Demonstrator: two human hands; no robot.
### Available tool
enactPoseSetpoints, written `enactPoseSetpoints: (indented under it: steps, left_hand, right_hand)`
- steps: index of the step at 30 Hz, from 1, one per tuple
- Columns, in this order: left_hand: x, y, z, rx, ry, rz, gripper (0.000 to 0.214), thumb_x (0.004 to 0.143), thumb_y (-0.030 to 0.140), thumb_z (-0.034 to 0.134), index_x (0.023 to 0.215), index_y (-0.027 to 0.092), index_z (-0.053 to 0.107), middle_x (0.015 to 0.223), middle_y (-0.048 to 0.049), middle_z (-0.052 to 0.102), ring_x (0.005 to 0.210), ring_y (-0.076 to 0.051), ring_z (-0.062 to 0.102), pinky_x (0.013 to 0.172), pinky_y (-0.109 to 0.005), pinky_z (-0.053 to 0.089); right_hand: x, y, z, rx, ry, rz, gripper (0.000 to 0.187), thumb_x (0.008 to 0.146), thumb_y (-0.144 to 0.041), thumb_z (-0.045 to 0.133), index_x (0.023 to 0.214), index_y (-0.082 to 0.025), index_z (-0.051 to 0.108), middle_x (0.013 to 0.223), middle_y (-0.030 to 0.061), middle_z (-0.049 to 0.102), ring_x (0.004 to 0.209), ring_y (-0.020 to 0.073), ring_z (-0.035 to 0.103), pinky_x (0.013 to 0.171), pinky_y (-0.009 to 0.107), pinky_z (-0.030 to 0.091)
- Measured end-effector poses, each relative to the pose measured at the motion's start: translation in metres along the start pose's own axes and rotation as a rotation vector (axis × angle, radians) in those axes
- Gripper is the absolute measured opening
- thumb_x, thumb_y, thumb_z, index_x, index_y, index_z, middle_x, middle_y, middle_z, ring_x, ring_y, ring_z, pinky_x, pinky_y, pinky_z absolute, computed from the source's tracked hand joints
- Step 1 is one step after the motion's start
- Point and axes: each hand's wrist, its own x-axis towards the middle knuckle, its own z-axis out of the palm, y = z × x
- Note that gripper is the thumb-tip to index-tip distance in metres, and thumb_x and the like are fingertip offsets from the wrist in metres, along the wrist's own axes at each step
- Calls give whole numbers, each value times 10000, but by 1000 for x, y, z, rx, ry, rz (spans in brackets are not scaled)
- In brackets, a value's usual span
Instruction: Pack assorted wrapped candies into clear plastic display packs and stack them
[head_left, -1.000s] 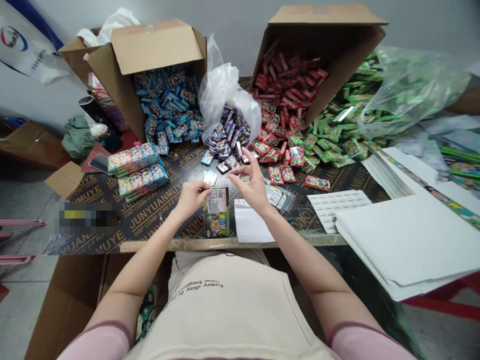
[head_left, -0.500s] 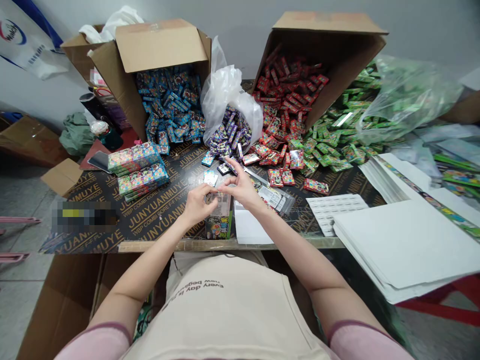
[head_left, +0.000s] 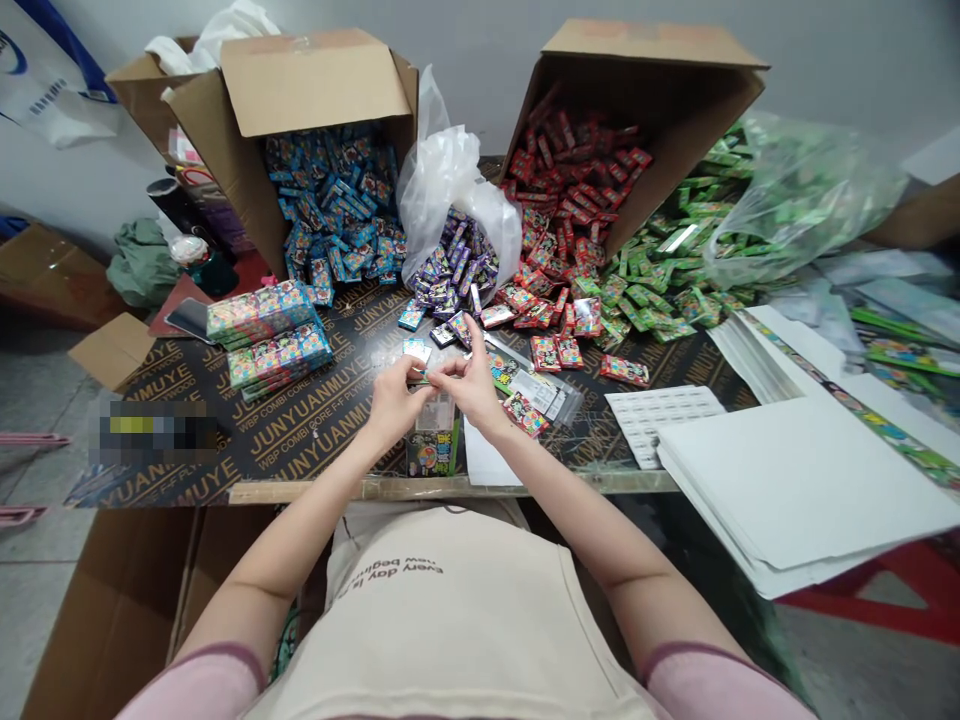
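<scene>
The left hand [head_left: 397, 402] and right hand [head_left: 474, 392] meet above one green-black pack [head_left: 433, 448], each grip pinched together, contents unclear; behind, two cartons [head_left: 319, 88] spill small packets [head_left: 337, 205].

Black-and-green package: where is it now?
In the head view, the black-and-green package is just left of centre at the table's front edge, below the left hand and right hand, with the white paper close on its right.

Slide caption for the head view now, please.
Left hand and right hand, fingertips close together over a printed packet, before piled blue packs, purple packs, red packs and green packs.
</scene>
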Motion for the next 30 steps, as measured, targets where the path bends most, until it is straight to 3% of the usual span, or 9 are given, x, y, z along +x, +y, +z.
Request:
enactPoseSetpoints:
  steps: [3, 5, 7, 11, 15, 20, 23, 27, 30]
  left_hand:
    - [10, 6, -14, 126, -233, 54, 160, 659, 183, 751, 809, 182, 696, 749, -23, 637, 725, -181, 594, 678, -289, 431]
    - [16, 5, -29, 123, -308, 54, 96, 659, 219, 754, 733, 183, 705, 704, -24, 636, 691, -179, 580, 652, -290, 417]
    - [20, -2, -48, -10, -233, -8, 99, 678, 263, 742, 705, 181, 695, 692, -19, 652, 673, -168, 578, 635, -282, 419]
    - [16, -19, -77, -571, 138, -258, 254, 693, 393, 754, 794, 184, 651, 733, -6, 686, 628, -144, 601, 598, -271, 476]
    - [-8, -23, -62, -889, 208, -418, 397, 589, 364, 841, 839, 172, 601, 769, -12, 718, 629, -140, 645, 626, -280, 530]
    - [-46, -36, -26, -840, -47, -514, 526, 535, 296, 871, 954, 158, 584, 844, -43, 736, 775, -192, 699, 758, -328, 549]
    - [-47, -44, -25, -586, -21, -395, 543, 552, 306, 863, 1001, 173, 588, 958, -74, 726, 932, -233, 686, 877, -393, 525]
    - [-26, -32, -32, -284, 23, -25, 492, 719, 321, 767, 1173, 226, 601, 1239, -96, 633, 1138, -238, 602, 968, -403, 478]
    - [-13, -15, -33, -158, -9, 196, 224, 791, 271, 709, 1007, 212, 705, 1057, -74, 707, 984, -209, 657, 877, -353, 512]
  right_hand:
    - [4, 11, -5, -16, 27, 43, 910, 730, -286, 644, 1477, -334, 127, 1051, 32, 578, 586, 87, 548, 583, 255, 526]
    - [5, 15, -12, -18, 89, 71, 852, 751, -325, 627, 1468, -333, 166, 1110, 53, 549, 657, 99, 565, 651, 280, 536]
    - [2, 17, -21, -21, 211, 89, 792, 767, -388, 640, 1445, -334, 235, 1174, 68, 523, 818, 133, 585, 782, 320, 530]
    - [-16, 17, -29, 67, 357, 181, 684, 778, -569, 613, 1373, -344, 362, 1256, 67, 501, 1093, 193, 536, 926, 369, 479]
    - [-24, 14, -17, 375, 231, 303, 670, 778, -652, 556, 1351, -365, 360, 1199, 42, 568, 920, 182, 626, 774, 355, 547]
    - [-12, 7, -21, 295, 400, 89, 782, 673, -472, 755, 1345, -305, 391, 1188, 47, 613, 931, 189, 640, 804, 339, 551]
    - [-12, 4, -28, 160, 240, -25, 816, 651, -400, 794, 1361, -297, 406, 1252, 58, 590, 1014, 219, 632, 893, 370, 532]
    - [-22, 4, -17, 4, -90, -49, 797, 677, -365, 791, 1380, -311, 419, 1218, 61, 617, 960, 231, 650, 824, 372, 558]
    - [-28, 1, -6, -25, -134, -87, 732, 726, -360, 761, 1376, -319, 427, 1214, 65, 620, 915, 208, 661, 778, 353, 562]
